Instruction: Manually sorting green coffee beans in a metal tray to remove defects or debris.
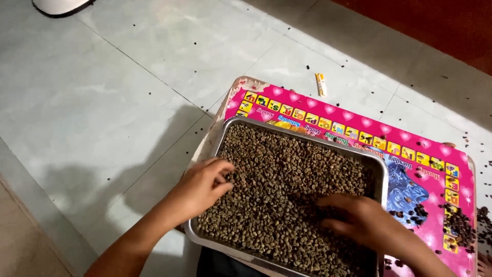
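**Two hands in a tray of beans**

The beans (287,190) fill a shallow metal tray (382,169) almost to its rim, a thick layer of small, pale grey-green pieces with a few darker ones mixed in. The tray sits on a low pink board (359,123) printed with hearts and rows of little yellow picture squares, and the board rests on the tiled floor (128,92).

The left hand (200,187) comes in over the tray's near left edge. Its fingers are curled loosely, with the thumb and fingertips touching the beans at the left side of the heap; it looks like a light pinch, but I cannot tell whether anything is actually caught between them. The right hand (353,218) lies palm down on the beans toward the right side of the tray, fingers spread and pressed flat into the layer, grasping nothing that I can see. It is in shadow and somewhat blurred.

On the pink board to the right of the tray lie small heaps of dark beans (458,223), apart from the pale ones, with more dark specks scattered near them. Stray dark bits also dot the floor tiles around the board. Beyond the board's far edge a small yellow wrapper (321,84) lies on the floor. At the top left corner, the edge of a white object (59,6) shows.
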